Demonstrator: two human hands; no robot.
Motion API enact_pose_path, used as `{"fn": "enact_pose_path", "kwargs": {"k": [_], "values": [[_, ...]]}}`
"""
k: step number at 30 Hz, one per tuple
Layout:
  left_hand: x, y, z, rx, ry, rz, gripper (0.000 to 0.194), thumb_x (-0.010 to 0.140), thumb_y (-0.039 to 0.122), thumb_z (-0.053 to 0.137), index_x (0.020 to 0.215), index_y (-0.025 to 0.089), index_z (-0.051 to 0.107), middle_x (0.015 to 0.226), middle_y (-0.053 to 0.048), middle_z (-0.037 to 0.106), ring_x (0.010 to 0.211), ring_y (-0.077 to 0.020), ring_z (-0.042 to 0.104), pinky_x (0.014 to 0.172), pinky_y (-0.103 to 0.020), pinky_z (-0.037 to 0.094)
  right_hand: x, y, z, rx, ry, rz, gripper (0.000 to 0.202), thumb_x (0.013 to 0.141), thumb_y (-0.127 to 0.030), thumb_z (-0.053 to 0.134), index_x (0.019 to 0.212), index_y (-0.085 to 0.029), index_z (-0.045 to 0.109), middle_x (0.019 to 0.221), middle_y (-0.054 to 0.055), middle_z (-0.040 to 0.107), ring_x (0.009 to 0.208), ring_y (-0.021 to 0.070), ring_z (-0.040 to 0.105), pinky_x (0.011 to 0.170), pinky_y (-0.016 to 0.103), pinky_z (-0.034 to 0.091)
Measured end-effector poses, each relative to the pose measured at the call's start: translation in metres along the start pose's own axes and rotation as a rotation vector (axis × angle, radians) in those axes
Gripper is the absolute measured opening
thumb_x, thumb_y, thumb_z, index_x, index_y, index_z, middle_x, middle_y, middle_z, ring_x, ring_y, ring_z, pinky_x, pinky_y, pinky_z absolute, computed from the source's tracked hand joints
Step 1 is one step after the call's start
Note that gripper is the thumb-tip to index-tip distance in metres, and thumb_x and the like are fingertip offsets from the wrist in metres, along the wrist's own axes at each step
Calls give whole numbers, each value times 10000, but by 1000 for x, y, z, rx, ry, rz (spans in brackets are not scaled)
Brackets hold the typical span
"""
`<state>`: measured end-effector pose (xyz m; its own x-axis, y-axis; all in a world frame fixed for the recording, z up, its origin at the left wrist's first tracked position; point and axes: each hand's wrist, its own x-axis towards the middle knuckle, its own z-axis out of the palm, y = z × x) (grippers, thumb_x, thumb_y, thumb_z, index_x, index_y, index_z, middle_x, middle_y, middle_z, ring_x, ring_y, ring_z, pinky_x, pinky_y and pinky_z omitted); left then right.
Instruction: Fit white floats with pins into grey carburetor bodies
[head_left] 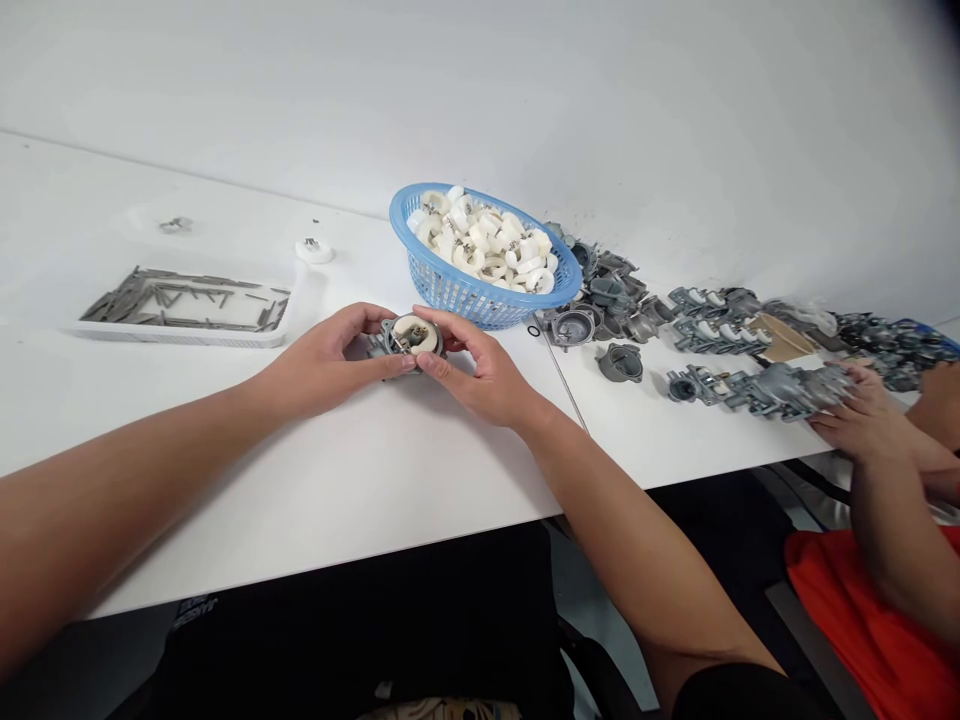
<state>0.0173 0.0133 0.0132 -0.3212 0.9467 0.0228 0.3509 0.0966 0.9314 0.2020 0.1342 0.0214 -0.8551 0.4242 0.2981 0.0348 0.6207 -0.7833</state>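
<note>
Between my two hands, low over the white table, is a grey metal carburetor body (387, 338) with its round open side facing up. A white curved float (421, 336) sits inside that opening. My left hand (337, 350) grips the body from the left, its thumb along the near edge. From the other side my right hand (476, 365) holds it, thumb at the near rim and fingers round the far side. The underside of the body is hidden. Just behind my hands stands a blue plastic basket (401, 208) heaped with white floats (480, 240).
At left, a white tray (180, 335) holds thin grey pins. A loose float (313, 251) lies behind it. Right of the basket are piled metal bowls (574, 325), a single bowl (621, 363) and rows of carburetor bodies (780, 388). A co-worker's hand (859, 410) touches one row.
</note>
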Motion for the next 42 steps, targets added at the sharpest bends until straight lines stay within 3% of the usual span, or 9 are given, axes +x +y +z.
{"fn": "enact_pose_path", "kwargs": {"k": [2,6,10,17,25,33,39,42], "values": [[1,-2,0,-20,40,3,667,678,722,759,1176,292,648,1130,-50,731,979,-274,698,840,-411,570,0,2,0,6,6,3,500,954,-488,629,1409,-294,564,1334,34,656,1164,206,616,1063,426,494],[1,1,-1,1,2,-11,667,668,748,740,1144,286,673,1112,-56,734,975,-272,702,838,-395,575,0,4,-1,18,17,8,515,960,-477,632,1416,-249,560,1319,64,655,1113,197,604,998,399,496],[-3,8,-2,60,5,-17,616,717,751,689,1146,310,696,1139,-36,744,1038,-281,691,933,-419,550,-2,-1,-5,-26,34,78,557,940,-504,652,1420,-239,557,1225,73,677,1041,200,587,911,380,494],[-8,14,-5,88,-107,-52,549,792,701,668,1206,342,698,1218,-18,740,1131,-300,681,990,-439,545,-3,-4,-9,-41,109,134,536,856,-550,741,1295,-256,649,990,31,666,811,152,504,804,337,473],[-9,19,-5,171,-96,-42,549,825,706,614,1260,382,693,1200,7,749,1097,-301,701,940,-412,580,0,8,-8,245,81,258,616,799,-570,782,1269,-214,604,903,10,650,678,116,475,681,306,457],[-9,9,-1,319,19,2,786,743,729,679,1434,383,536,1396,-6,654,1335,-341,574,1061,-424,529,0,17,-10,361,37,322,635,807,-564,781,1301,-228,566,942,18,679,830,150,599,779,323,475],[-14,18,-1,252,72,-7,722,756,685,700,1389,368,556,1497,-8,575,1412,-369,501,1147,-478,460,0,11,-7,365,41,320,604,818,-522,780,1283,-210,553,961,24,685,838,146,598,797,327,479],[-16,21,0,192,121,-6,610,739,638,744,1278,380,624,1458,17,607,1405,-367,506,1149,-478,456,0,10,-5,342,59,325,607,806,-521,786,1264,-202,548,953,21,684,781,130,565,771,320,476]]}}
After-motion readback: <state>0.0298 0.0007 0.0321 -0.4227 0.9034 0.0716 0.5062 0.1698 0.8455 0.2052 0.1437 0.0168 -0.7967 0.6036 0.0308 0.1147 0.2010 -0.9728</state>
